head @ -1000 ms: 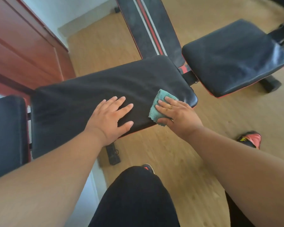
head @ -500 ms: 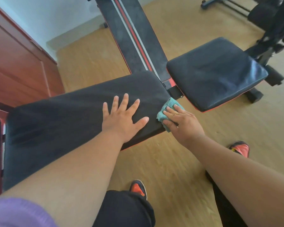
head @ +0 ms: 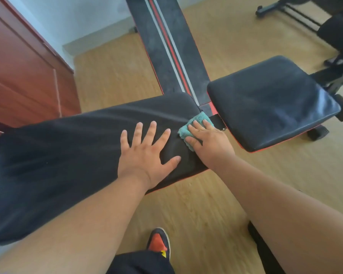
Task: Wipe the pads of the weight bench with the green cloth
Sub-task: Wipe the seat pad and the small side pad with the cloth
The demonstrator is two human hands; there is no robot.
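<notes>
Since a moment earlier, the right hand had slid the green cloth to the long pad's seat-side end, its straight fingers pressing the cloth flat to scrub; the left hand lay spread beside the cloth, apparently bracing.

text: none legible | bench pads: no readable print | shoe: yellow mark, unreadable

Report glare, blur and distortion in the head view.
Head view: daylight sheen on the square seat pad; long pad matte, smeared toward its left edge; wide-angle bending stretches both forearms; green cloth under the right hand fairly sharp.
</notes>
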